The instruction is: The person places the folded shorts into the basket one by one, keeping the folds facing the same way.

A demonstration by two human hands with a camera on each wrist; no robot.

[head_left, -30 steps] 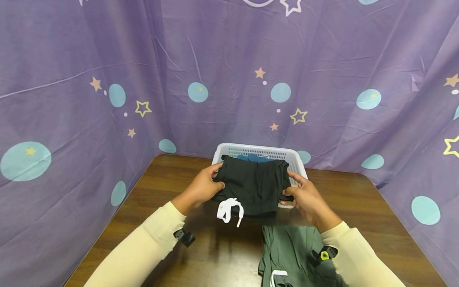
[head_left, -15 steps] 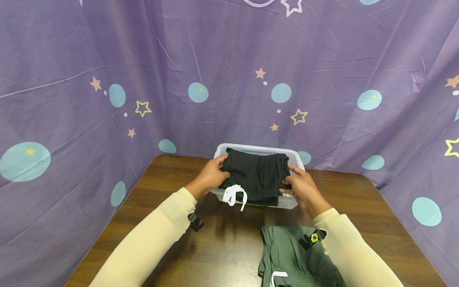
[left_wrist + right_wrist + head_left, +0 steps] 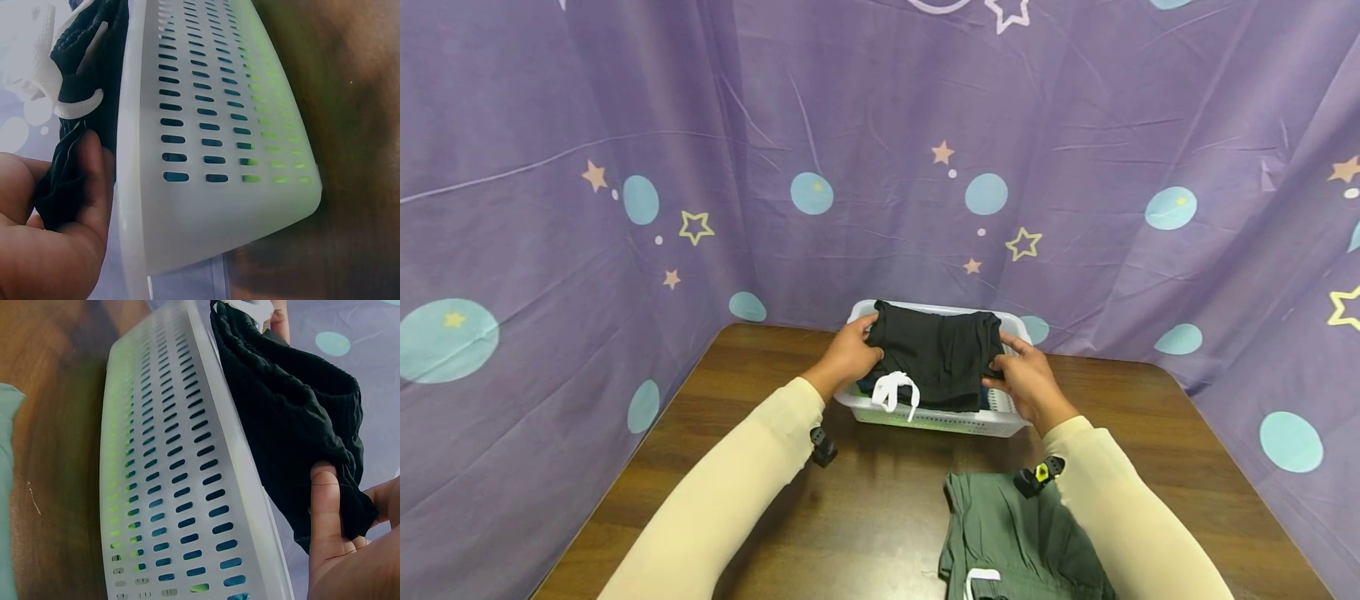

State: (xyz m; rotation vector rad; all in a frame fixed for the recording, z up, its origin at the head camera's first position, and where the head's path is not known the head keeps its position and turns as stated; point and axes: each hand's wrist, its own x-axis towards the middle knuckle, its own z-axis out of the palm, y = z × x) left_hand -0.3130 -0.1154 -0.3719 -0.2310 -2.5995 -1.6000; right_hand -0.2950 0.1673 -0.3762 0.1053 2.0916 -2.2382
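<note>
Folded black shorts [image 3: 928,350] with a white drawstring [image 3: 895,390] lie spread over the mouth of a white perforated basket [image 3: 940,419]. My left hand [image 3: 848,354] pinches their left edge; in the left wrist view, thumb and fingers curl round the dark cloth [image 3: 62,181] beside the rim. At the opposite edge, my right hand [image 3: 1028,379] grips the shorts between thumb and fingers, also plain in the right wrist view, where the black cloth [image 3: 281,406] stands at the basket rim. Blue and green colours show through the basket's slots; what lies under the shorts is mostly hidden.
Green shorts [image 3: 1018,533] with a white drawstring lie on the brown wooden table [image 3: 850,517], partly under my right forearm. A purple curtain [image 3: 880,233] with stars and blue ovals hangs behind the table and along both sides.
Both hands have carried the black shorts forward, away from me, from in front of the basket to over it. The basket's front wall now shows below them. The green shorts have stayed put.
</note>
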